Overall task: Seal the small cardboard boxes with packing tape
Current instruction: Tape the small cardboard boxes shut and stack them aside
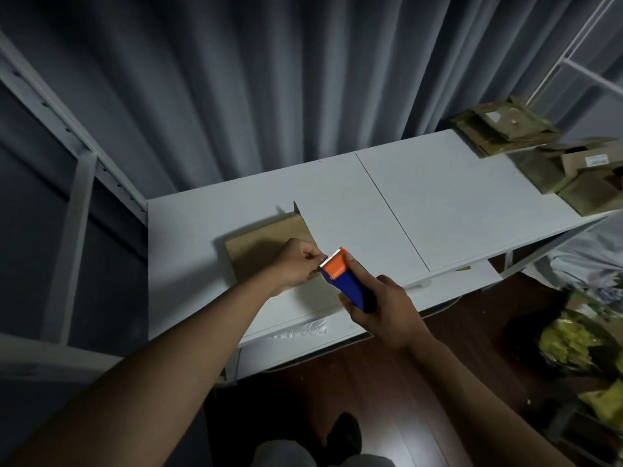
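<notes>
Gripping the tape dispenser (347, 281) in my right hand (384, 315) while my left hand (296, 264) pinches at its toothed edge, I see the cardboard box (263, 251) on the table (438, 203) apparently untaped, more boxes (505, 129) waiting far right.

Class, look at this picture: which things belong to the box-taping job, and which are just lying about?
In use: tape dispenser, cardboard box, left hand, right hand.
Lying about: stack of flat boxes, yellow bags, curtain.
</notes>
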